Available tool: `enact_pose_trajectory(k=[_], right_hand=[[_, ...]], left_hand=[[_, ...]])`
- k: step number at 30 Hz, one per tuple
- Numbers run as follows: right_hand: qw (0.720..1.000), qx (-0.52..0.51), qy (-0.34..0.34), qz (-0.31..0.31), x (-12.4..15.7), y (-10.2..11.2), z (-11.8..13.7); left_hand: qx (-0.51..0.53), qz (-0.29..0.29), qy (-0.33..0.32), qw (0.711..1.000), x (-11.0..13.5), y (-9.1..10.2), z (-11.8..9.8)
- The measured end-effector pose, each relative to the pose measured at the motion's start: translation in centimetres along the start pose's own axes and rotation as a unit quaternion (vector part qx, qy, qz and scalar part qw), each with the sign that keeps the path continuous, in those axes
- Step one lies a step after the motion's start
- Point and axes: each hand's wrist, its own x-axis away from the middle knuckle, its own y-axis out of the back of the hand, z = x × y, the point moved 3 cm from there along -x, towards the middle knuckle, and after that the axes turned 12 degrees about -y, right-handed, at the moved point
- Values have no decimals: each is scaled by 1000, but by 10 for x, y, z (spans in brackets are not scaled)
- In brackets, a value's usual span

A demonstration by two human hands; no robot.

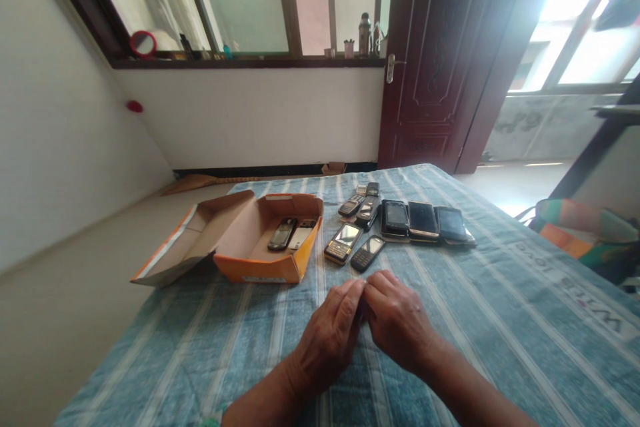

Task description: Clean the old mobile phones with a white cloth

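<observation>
My left hand (336, 327) and my right hand (397, 313) meet fingertip to fingertip above the striped blue cloth (220, 347). Both have their fingers curled closed; whatever may be between them is hidden. Just beyond the fingertips lie a dark keypad phone (368, 253) and a gold-edged keypad phone (343, 243). Behind these, several small phones (367, 211) are heaped together. To their right, touchscreen phones (423, 219) lie in a row of stacks. An orange cardboard box (260, 271) with its lid folded back holds a black phone (283, 233) and a whitish phone (301, 235).
The box lid (193, 233) reaches over the bed's left edge. Beyond the far edge stand a white wall (260, 120) and a dark red door (435, 67). A thermos (365, 35) and a red round mirror (143, 44) sit on the window ledge. Colourful fabric (575, 227) lies at right.
</observation>
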Motion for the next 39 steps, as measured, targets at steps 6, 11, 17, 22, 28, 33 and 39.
enact_pose_trajectory(k=[6, 11, 17, 22, 28, 33, 39], right_hand=[[996, 51, -56, 40, -7, 4, -15], [991, 88, -93, 48, -13, 9, -30], [977, 111, -172, 60, -17, 15, -43], [969, 49, -223, 89, -20, 15, -50], [943, -68, -299, 131, -24, 19, -60], [922, -83, -349, 148, -24, 20, -69], [898, -159, -364, 189, -22, 18, -74]], left_hand=[[-12, -19, -4, 1000, 3, -3, 2], [-30, -20, -15, 999, 6, -7, 5], [-30, -13, -19, 999, 7, -8, 7], [-28, -7, -11, 1000, 9, -9, 8], [-26, -8, -20, 999, 6, -7, 7], [-22, -4, -20, 1000, 4, -5, 7], [-20, -4, -18, 1000, 3, -4, 6]])
